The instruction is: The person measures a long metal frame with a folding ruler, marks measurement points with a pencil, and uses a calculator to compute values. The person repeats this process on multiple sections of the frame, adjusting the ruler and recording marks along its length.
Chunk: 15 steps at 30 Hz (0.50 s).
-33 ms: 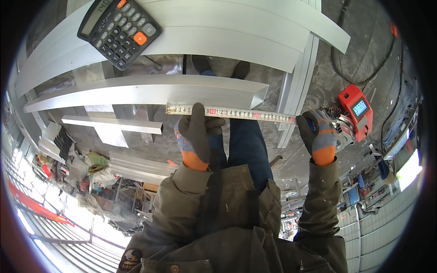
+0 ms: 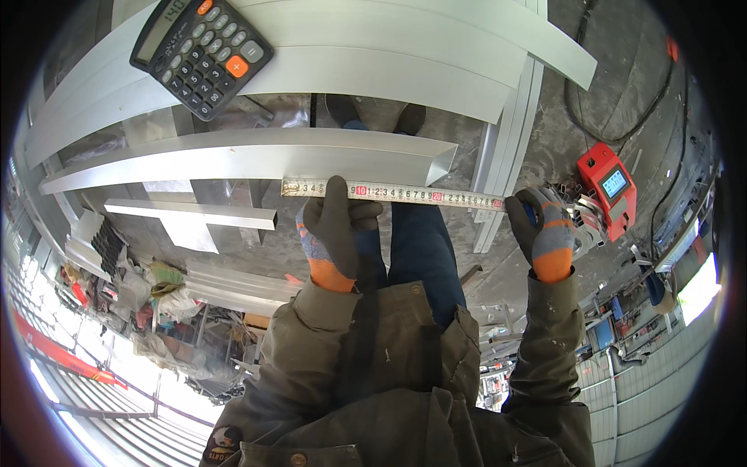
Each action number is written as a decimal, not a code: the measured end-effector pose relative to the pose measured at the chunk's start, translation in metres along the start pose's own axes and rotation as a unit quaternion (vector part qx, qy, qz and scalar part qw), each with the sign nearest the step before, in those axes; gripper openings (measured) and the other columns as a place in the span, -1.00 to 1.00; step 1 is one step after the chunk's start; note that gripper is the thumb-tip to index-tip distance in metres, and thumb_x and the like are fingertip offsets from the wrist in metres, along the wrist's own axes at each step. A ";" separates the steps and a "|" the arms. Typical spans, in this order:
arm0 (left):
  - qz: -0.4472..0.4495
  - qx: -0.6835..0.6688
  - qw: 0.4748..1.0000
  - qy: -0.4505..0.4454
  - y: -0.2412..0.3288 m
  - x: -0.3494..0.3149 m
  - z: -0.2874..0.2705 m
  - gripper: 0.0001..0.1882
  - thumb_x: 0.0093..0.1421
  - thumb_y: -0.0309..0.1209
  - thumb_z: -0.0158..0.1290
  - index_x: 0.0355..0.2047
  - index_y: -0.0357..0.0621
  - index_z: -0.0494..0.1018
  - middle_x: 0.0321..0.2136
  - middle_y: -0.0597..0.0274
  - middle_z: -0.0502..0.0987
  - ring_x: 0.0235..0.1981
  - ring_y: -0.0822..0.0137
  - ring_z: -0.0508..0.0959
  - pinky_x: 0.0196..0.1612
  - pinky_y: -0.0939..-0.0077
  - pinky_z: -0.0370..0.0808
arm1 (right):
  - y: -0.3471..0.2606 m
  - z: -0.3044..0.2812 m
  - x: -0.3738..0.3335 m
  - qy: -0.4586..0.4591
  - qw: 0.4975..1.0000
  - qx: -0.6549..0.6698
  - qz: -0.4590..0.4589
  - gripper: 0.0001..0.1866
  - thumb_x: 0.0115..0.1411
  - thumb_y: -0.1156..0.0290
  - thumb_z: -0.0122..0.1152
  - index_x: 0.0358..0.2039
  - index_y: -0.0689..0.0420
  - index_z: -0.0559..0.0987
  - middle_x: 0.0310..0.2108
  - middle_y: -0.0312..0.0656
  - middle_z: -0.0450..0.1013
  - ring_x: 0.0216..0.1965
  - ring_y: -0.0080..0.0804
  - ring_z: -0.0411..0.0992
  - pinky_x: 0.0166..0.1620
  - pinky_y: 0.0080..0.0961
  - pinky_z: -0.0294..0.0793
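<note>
A tape measure's pale blade (image 2: 405,193) is stretched out from left to right between my gloved hands. My left hand (image 2: 333,233), in a grey and orange work glove, pinches the blade near its metal end, with one finger lying across its face. At the blade's other end my right hand (image 2: 543,229) is closed around the tape's case, of which only a bit of blue shows between the fingers. Just beyond the blade lies a long silver metal profile (image 2: 233,158), its cut end to the right. The blade's left end overlaps this profile's near edge in view.
A black calculator (image 2: 204,58) with orange keys rests on wide pale metal panels (image 2: 389,74) at the far side. A shorter metal bar (image 2: 194,210) lies to the left. To the right stands a red device (image 2: 611,191) with a small screen, near a dark cable (image 2: 615,140).
</note>
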<state>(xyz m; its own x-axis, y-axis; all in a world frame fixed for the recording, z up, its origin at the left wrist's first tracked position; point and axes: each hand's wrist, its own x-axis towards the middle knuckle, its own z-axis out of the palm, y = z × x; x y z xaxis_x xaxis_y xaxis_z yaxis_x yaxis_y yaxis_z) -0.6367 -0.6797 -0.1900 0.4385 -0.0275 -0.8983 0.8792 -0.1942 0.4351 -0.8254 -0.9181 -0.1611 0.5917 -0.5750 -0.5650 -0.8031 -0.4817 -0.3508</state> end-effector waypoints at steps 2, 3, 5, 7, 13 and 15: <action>-0.004 0.010 1.000 -0.015 0.001 0.000 -0.003 -0.56 0.46 -0.11 0.09 -0.10 -0.36 0.54 -0.36 0.03 0.70 -0.43 0.27 0.73 -0.46 0.49 0.64 | 0.000 0.000 0.002 -0.016 1.000 -0.019 0.009 -0.82 0.23 0.38 0.38 -0.31 0.26 0.66 -0.34 -0.01 0.55 -0.27 -0.03 0.55 -0.17 -0.27 0.50; -0.004 0.009 1.000 -0.022 0.002 0.000 -0.003 -0.56 0.46 -0.11 0.09 -0.11 -0.35 0.54 -0.36 0.03 0.70 -0.43 0.27 0.74 -0.46 0.49 0.64 | 0.000 0.000 0.002 -0.020 1.000 -0.019 0.011 -0.81 0.23 0.37 0.38 -0.31 0.26 0.66 -0.35 -0.01 0.55 -0.27 -0.02 0.55 -0.17 -0.26 0.50; -0.005 0.012 1.000 -0.026 0.002 0.000 -0.004 -0.56 0.46 -0.11 0.09 -0.10 -0.35 0.54 -0.36 0.02 0.70 -0.42 0.27 0.74 -0.46 0.51 0.64 | 0.001 0.000 0.003 -0.019 1.000 -0.020 0.015 -0.80 0.22 0.32 0.39 -0.32 0.21 0.67 -0.35 -0.04 0.56 -0.28 -0.02 0.55 -0.19 -0.23 0.50; -0.004 0.015 1.000 -0.026 0.003 0.000 -0.003 -0.55 0.45 -0.11 0.09 -0.10 -0.36 0.54 -0.36 0.02 0.70 -0.42 0.28 0.74 -0.47 0.53 0.64 | 0.002 0.002 0.004 -0.016 0.999 -0.025 0.027 -0.78 0.20 0.23 0.42 -0.33 0.12 0.68 -0.36 -0.09 0.58 -0.27 -0.02 0.55 -0.21 -0.17 0.50; -0.001 0.022 1.000 -0.018 0.004 -0.001 -0.002 -0.54 0.45 -0.10 0.09 -0.07 -0.38 0.54 -0.35 0.02 0.69 -0.41 0.28 0.74 -0.47 0.56 0.64 | 0.007 0.003 0.005 -0.051 0.997 -0.026 0.054 -0.73 0.21 0.17 0.39 -0.31 0.13 0.69 -0.34 -0.04 0.59 -0.26 0.02 0.55 -0.18 -0.10 0.50; -0.003 0.025 1.000 -0.017 0.004 -0.001 -0.002 -0.54 0.45 -0.10 0.09 -0.07 -0.38 0.54 -0.34 0.02 0.69 -0.41 0.28 0.74 -0.47 0.56 0.64 | 0.007 0.004 0.005 -0.048 0.997 -0.021 0.059 -0.73 0.21 0.18 0.39 -0.31 0.14 0.69 -0.34 -0.04 0.59 -0.25 0.01 0.55 -0.19 -0.09 0.50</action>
<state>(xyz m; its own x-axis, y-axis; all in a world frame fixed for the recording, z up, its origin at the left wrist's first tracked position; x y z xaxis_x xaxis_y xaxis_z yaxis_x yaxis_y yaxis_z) -0.6328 -0.6781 -0.1875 0.4256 -0.0589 -0.9030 0.8714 -0.2423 0.4265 -0.8280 -0.9215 -0.1691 0.4826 -0.5635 -0.6705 -0.8614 -0.4437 -0.2471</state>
